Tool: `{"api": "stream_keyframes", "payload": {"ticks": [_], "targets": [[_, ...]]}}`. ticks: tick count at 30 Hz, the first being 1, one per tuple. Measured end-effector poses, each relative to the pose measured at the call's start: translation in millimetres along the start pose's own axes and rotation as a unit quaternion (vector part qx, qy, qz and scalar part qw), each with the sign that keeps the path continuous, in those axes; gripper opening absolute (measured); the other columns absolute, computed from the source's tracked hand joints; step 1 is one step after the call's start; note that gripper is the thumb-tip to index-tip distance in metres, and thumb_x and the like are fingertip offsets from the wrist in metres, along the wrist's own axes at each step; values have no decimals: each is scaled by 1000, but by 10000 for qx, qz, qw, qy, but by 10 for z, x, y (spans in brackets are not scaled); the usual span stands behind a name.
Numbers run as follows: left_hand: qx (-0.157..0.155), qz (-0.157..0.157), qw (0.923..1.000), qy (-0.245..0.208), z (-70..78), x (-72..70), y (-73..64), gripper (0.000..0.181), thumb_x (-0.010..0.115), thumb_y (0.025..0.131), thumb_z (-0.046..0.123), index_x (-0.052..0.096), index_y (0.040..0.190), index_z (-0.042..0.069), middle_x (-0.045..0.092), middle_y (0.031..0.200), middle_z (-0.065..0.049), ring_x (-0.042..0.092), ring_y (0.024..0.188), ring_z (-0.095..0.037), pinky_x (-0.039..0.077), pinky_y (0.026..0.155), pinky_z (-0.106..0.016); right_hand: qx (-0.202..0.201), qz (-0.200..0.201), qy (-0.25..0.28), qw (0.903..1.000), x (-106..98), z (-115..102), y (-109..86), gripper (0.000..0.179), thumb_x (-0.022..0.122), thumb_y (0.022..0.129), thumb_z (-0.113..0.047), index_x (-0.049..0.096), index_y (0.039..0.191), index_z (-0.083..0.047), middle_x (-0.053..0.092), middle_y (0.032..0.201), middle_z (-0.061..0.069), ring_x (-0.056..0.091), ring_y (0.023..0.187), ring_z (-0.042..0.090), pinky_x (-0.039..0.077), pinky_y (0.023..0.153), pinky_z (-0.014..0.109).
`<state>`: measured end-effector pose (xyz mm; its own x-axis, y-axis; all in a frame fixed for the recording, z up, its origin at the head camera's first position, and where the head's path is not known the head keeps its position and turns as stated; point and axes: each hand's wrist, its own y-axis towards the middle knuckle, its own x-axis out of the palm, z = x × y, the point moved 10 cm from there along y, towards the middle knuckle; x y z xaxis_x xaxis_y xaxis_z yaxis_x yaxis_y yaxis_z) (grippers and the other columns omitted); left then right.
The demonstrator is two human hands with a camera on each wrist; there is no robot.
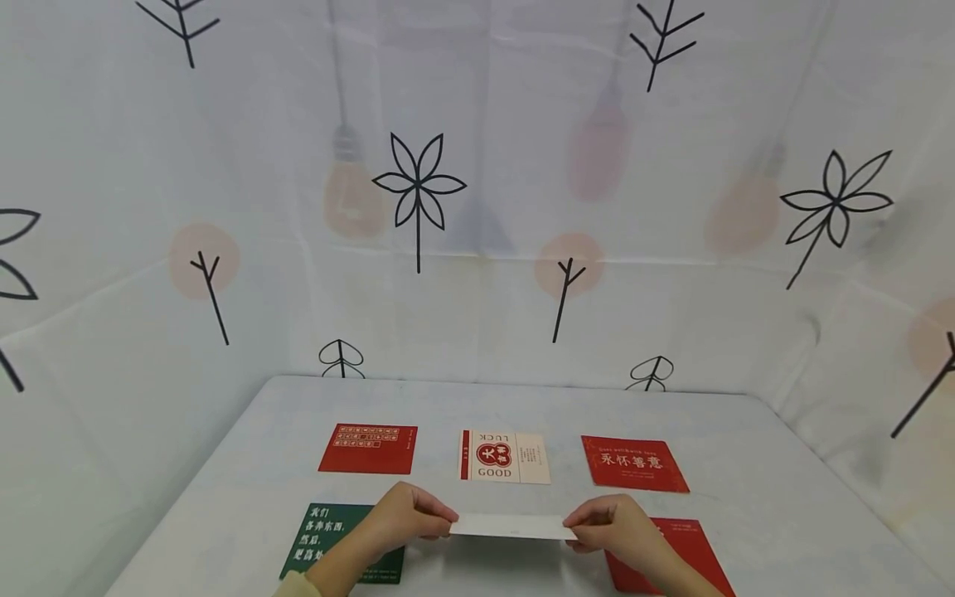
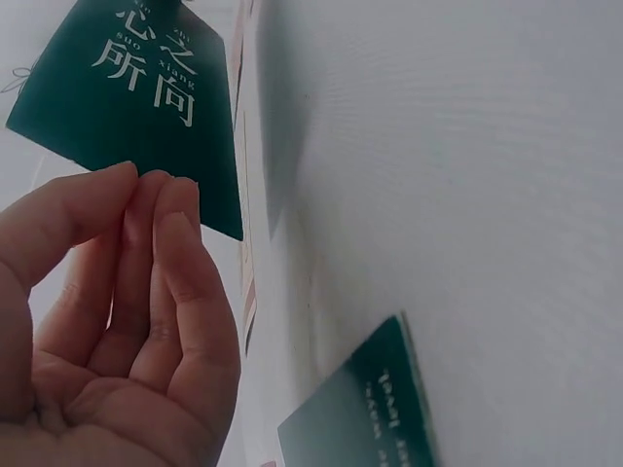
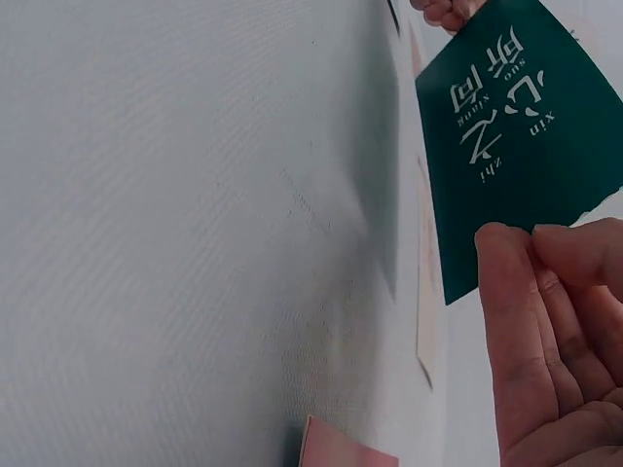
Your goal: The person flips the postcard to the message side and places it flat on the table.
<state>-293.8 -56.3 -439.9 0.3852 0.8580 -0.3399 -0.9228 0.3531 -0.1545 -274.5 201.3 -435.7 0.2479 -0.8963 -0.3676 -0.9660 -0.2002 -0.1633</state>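
A card (image 1: 515, 526) is held up between both hands above the front of the table. In the head view its white side shows; both wrist views show a dark green side (image 2: 165, 126) with white Chinese characters. My left hand (image 1: 399, 518) pinches one end between thumb and fingertips. At the opposite end, my right hand (image 1: 619, 531) pinches the card the same way. Beneath the left forearm lies a green card (image 1: 336, 526) with white writing, partly covered. A red card (image 1: 682, 547) lies partly hidden under the right forearm.
Farther back on the white tabletop (image 1: 216, 497) lie a red card with small printed squares (image 1: 369, 452), a cream card marked GOOD LUCK (image 1: 530, 452) and a red card with pale characters (image 1: 634, 464). A patterned white cloth (image 1: 477, 315) hangs behind and along the sides.
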Motion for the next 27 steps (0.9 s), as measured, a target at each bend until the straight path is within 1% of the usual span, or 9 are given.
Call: {"api": "stream_keyframes", "payload": {"ticks": [7,13,20,27], "targets": [[-75,116,9999,31,-2,-8,-4,11,70,81,12,75,87,4,69,76,-6,64,68,-18,55,66,-32,8,37,-23,10000,3,5,-8,19,73,80,-14,71,92,2,68,90,16,66,73,24,56,68,37],[-170,248,9995,89,-18,-29,-4,17,72,82,18,75,89,3,70,76,-6,64,68,-17,56,66,-31,18,35,-26,10000,11,3,-10,20,72,80,-14,71,92,2,68,91,16,66,72,23,56,68,37],[-163,195,9997,7,-23,-18,-7,18,74,79,18,75,90,4,70,82,-6,66,72,-18,56,67,-31,106,86,-64,9999,5,14,-17,26,74,80,-21,71,93,1,68,88,14,67,74,22,55,70,36],[-140,184,9997,20,-28,-23,-12,16,75,78,17,75,89,5,70,83,-6,65,72,-18,56,67,-32,127,56,-48,9999,15,23,-11,27,74,79,-20,71,95,2,69,88,14,67,76,24,55,70,36]]}}
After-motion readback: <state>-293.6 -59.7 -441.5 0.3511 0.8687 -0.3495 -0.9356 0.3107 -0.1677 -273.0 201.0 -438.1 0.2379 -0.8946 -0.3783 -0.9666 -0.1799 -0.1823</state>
